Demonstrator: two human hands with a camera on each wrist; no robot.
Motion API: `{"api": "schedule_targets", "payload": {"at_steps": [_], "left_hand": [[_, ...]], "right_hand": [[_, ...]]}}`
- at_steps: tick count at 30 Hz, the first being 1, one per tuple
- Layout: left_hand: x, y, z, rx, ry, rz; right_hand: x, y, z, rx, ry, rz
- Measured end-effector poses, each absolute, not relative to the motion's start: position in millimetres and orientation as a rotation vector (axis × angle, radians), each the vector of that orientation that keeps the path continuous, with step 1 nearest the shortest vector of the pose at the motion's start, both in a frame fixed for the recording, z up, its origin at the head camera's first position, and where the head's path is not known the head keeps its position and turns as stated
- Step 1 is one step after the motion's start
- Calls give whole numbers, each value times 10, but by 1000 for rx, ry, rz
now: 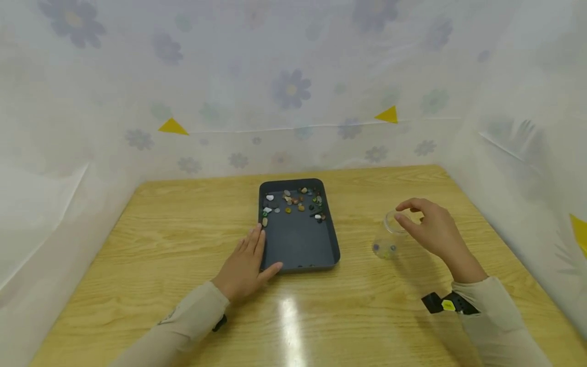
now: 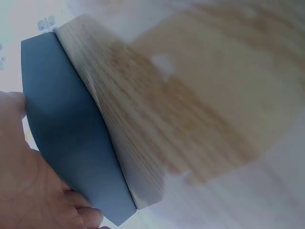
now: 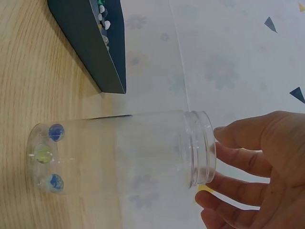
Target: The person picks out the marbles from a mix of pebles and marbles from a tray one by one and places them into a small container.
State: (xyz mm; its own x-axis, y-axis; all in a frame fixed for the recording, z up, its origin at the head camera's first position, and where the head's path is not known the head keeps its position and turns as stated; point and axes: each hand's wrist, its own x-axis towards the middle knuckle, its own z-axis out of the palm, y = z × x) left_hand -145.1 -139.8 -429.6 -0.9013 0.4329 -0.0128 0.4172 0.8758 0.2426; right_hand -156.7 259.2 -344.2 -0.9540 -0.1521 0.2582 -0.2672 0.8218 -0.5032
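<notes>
A dark grey tray (image 1: 298, 242) lies on the table with several small coloured stones (image 1: 300, 208) spread over its far half. My left hand (image 1: 242, 267) rests against the tray's left side with straight fingers, its thumb over the near left corner. To the right of the tray stands a clear jar (image 3: 152, 148) without a lid. On its bottom sit a blue marble (image 3: 56, 132), a yellow-green marble (image 3: 43, 153) and a blue-and-white marble (image 3: 55, 182). At the jar's mouth, my right hand (image 1: 433, 229) has its thumb and fingers parted, with nothing seen between them.
The wooden table (image 1: 183, 224) reaches back to a white flowered curtain (image 1: 229, 76), which also hangs at both sides. Yellow triangles (image 1: 173, 126) mark the curtain. A watch-like black device (image 1: 449, 304) is strapped at the right wrist.
</notes>
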Motion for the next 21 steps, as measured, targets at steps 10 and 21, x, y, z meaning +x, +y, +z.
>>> {"api": "schedule_targets", "payload": {"at_steps": [10, 21], "left_hand": [[-1456, -1411, -4327, 682, 2980, 379], [-1468, -1409, -4361, 675, 2992, 398]], "right_hand": [[-1780, 2352, -3211, 459, -2635, 845], [-2402, 1763, -3127, 693, -2651, 1016]]}}
